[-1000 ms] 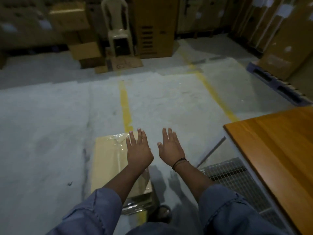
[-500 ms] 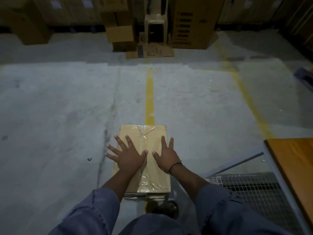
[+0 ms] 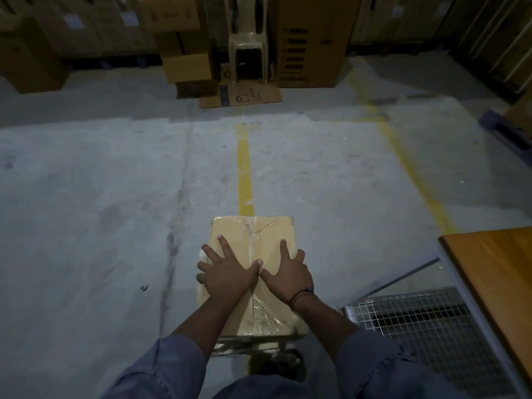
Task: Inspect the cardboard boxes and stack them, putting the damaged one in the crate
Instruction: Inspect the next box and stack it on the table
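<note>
L hand (image 3: 227, 273) & R hand (image 3: 288, 275) both lie flat, fingers splayed, palms down on the top of one cardboard box (image 3: 256, 234). Nothing is clasped; they only press on it. Thumbs nearly meet over the clear tape seam down the box's middle. The L hand's outer fingers reach past the left edge, and the R hand's sit at the right edge. A dark wristband (image 3: 302, 295) is on the R wrist, w/ blue sleeves on both arms.

The box sits on the concrete floor (image 3: 86, 226), lower ctr of frame, on the near end of a yellow line (image 3: 244, 168). No label or print shows on it, only glossy tape. What's under its near edge is too dark to tell. A foot (image 3: 285, 364) is just below it.

Lower right: 1 wire-mesh crate (image 3: 417, 326), w/ 1 wooden tabletop (image 3: 495, 277) at the right edge. A 2nd yellow line (image 3: 408, 174) runs diagonally, right of ctr.

Top ctr: 1 plastic chair (image 3: 247, 38). A flat cardboard sheet (image 3: 244, 96) w/ printed symbols lies in front of it; no words readable. Right of the chair is a tall carton (image 3: 311, 38) w/ dark print blocks, illegible. Left of the chair is a stack of cartons (image 3: 184, 67), count unclear in the dark.
</note>
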Action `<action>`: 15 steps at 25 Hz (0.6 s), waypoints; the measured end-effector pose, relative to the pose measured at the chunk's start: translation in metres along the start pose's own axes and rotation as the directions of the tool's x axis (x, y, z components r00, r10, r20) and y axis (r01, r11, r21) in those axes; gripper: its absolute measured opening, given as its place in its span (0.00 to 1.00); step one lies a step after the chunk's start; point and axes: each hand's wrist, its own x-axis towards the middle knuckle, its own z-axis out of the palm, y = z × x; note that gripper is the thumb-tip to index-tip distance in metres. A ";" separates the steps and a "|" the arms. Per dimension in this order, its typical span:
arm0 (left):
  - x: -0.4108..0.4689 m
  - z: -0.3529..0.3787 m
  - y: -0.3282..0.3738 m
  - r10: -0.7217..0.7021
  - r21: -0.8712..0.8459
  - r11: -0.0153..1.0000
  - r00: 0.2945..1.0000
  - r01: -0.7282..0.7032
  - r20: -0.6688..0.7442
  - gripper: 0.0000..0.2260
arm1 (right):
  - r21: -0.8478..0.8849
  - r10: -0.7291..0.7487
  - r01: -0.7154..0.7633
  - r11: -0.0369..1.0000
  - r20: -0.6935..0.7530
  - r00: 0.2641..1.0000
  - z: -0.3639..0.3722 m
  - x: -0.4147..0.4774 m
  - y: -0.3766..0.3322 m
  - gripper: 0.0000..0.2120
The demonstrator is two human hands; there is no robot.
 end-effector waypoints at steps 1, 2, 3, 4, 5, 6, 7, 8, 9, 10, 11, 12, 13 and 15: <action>-0.001 -0.006 0.009 0.026 -0.001 1.000 1.000 -0.026 -0.008 0.54 | -0.005 0.003 -0.003 1.000 -0.033 0.999 -0.011 0.001 0.003 0.47; -0.002 -0.013 0.020 0.056 -0.001 0.998 0.998 -0.056 -0.019 0.53 | -0.005 0.010 -0.010 1.000 -0.066 0.998 -0.023 0.003 0.007 0.47; -0.003 -0.020 0.030 0.086 -0.001 0.996 0.996 -0.086 -0.036 0.53 | -0.001 0.017 -0.017 1.000 -0.095 0.995 -0.036 0.004 0.010 0.46; -0.004 -0.028 0.042 0.124 0.002 0.992 0.990 -0.124 -0.064 0.53 | 0.012 0.028 -0.027 1.000 -0.124 0.992 -0.050 0.004 0.014 0.46; -0.004 -0.037 0.054 0.163 0.006 0.987 0.982 -0.163 -0.093 0.52 | 0.030 0.041 -0.037 0.999 -0.153 0.987 -0.064 0.003 0.016 0.46; -0.004 -0.046 0.067 0.206 0.013 0.979 0.972 -0.206 -0.117 0.52 | 0.051 0.057 -0.049 0.998 -0.189 0.980 -0.079 0.002 0.019 0.46; -0.005 -0.056 0.083 0.252 0.029 0.968 0.959 -0.250 -0.134 0.52 | 0.073 0.077 -0.062 0.995 -0.233 0.969 -0.094 0.000 0.024 0.45; -0.008 -0.066 0.099 0.297 0.051 0.955 0.944 -0.292 -0.146 0.52 | 0.090 0.101 -0.079 0.993 -0.280 0.955 -0.110 -0.003 0.028 0.45; -0.013 -0.076 0.118 0.345 0.070 0.939 0.926 -0.338 -0.154 0.51 | 0.106 0.129 -0.099 0.989 -0.329 0.935 -0.128 -0.008 0.035 0.44; -0.020 -0.086 0.135 0.386 0.081 0.922 0.908 -0.378 -0.162 0.51 | 0.117 0.153 -0.117 0.986 -0.373 0.915 -0.145 -0.014 0.041 0.43; -0.026 -0.095 0.151 0.422 0.085 0.906 0.891 -0.414 -0.168 0.50 | 0.121 0.172 -0.134 0.984 -0.412 0.895 -0.163 -0.019 0.046 0.43; -0.035 -0.103 0.167 0.460 0.088 0.888 0.870 -0.452 -0.176 0.50 | 0.120 0.193 -0.155 0.981 -0.451 0.872 -0.181 -0.027 0.053 0.42; -0.043 -0.112 0.181 0.489 0.087 0.872 0.853 -0.481 -0.182 0.50 | 0.111 0.208 -0.175 0.978 -0.479 0.853 -0.199 -0.034 0.057 0.42; -0.064 -0.128 0.207 0.547 0.080 0.836 0.816 -0.543 -0.185 0.49 | 0.093 0.240 -0.226 0.970 -0.527 0.815 -0.234 -0.052 0.067 0.40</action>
